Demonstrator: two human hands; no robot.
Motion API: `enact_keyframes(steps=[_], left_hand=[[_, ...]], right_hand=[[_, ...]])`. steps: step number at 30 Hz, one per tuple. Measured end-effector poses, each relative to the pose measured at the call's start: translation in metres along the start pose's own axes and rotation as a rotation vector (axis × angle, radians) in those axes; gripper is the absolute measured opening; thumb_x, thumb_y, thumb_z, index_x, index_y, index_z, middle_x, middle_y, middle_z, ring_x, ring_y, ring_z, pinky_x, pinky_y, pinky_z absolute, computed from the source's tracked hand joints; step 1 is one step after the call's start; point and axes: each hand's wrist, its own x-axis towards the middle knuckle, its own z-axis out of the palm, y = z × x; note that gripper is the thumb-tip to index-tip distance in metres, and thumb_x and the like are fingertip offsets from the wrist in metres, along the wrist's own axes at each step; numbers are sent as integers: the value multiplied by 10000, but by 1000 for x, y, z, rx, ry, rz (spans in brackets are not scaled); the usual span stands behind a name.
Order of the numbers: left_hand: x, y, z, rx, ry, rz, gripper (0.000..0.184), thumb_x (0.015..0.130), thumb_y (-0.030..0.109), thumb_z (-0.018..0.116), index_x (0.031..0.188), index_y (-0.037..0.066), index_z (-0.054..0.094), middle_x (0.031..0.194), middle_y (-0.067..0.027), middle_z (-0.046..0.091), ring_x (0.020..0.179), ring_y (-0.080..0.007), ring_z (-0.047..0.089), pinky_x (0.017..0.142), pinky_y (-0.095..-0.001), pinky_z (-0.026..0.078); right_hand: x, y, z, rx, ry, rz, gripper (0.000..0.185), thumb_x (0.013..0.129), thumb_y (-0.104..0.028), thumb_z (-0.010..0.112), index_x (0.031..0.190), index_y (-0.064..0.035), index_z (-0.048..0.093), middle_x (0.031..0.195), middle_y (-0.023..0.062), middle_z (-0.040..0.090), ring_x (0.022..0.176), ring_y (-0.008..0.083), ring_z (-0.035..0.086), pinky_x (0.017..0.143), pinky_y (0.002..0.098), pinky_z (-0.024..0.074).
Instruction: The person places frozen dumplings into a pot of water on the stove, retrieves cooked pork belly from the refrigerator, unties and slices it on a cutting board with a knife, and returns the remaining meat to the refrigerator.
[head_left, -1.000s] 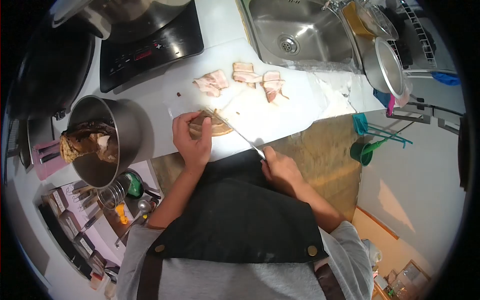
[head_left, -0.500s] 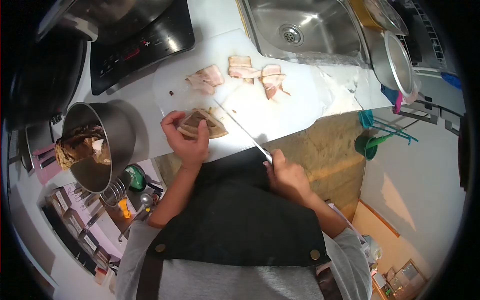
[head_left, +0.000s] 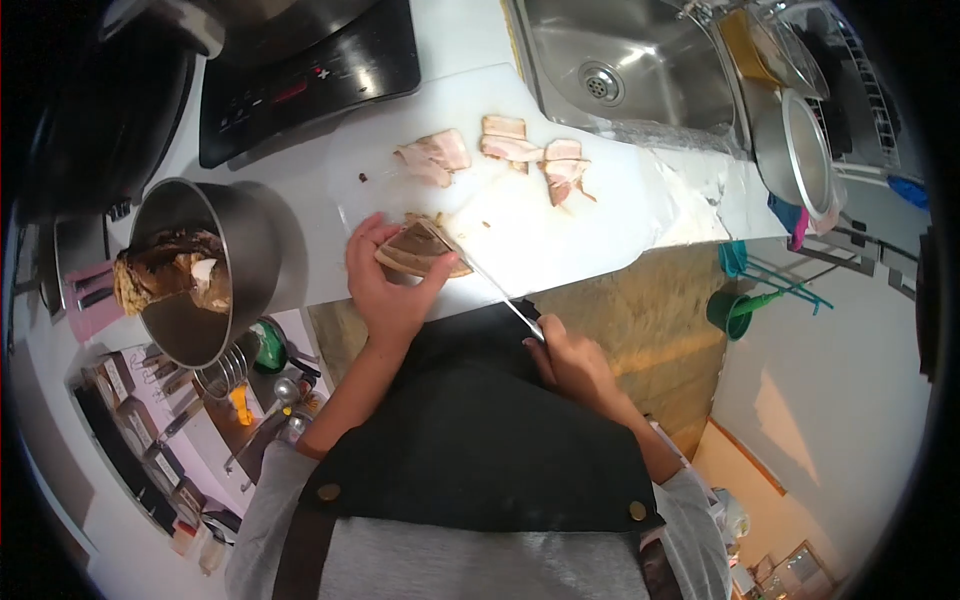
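Observation:
My left hand grips a browned piece of meat at the near edge of the white cutting board, thumb on one side and fingers on the other. In my right hand is the handle of a long knife. Its blade slants up and left, with the tip end close against the right side of the meat. Farther back on the board lie several thin pink-and-white slices, in a left group, a middle group and a right group.
Left of the board stands a deep metal pot with a large browned meat piece inside. A black induction cooktop is behind it. The steel sink lies at the back right, with a metal bowl beside it.
The knife blade has moved from just beyond the meat to against its right side. My left thumb has shifted to the meat's right end. The whole view has shifted slightly.

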Motion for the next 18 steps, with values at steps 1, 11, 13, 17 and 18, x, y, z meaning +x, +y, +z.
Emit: enact_keyframes(steps=[1,11,13,17,18], left_hand=[[-6,-2,-2,3,12,-9,686,556,218,877,1075,15,476,1072,-155,502,1032,-307,525,872,-370,451],[-15,-6,-4,-113,83,175,583,491,196,905,898,55,513,1077,-145,548,980,-280,569,810,-344,499],[-8,-2,-7,-124,7,121,544,518,196,895,894,31,537,1047,-140,575,931,-268,580,798,-327,493],[10,3,-2,-255,-28,-34,407,663,191,818,943,14,582,1027,-146,589,914,-270,573,794,-328,474],[14,7,0,-261,-39,-28,407,663,191,818,943,14,582,1027,-146,589,914,-270,573,794,-328,474]], right_hand=[[0,1,3,22,20,-29,204,884,-224,544,908,-52,437,689,206,597,631,413,590,543,499,466],[1,-5,12,39,146,-113,223,885,-230,557,941,-39,456,700,202,601,648,400,597,533,481,464],[4,-4,10,67,142,-1,229,896,-240,541,945,-37,444,683,216,596,638,417,589,536,495,459],[12,6,6,48,62,76,261,922,-282,496,956,-35,419,657,253,582,625,465,568,548,534,443],[13,9,5,23,23,51,274,929,-298,483,960,-35,413,653,265,578,623,480,561,552,546,436]])
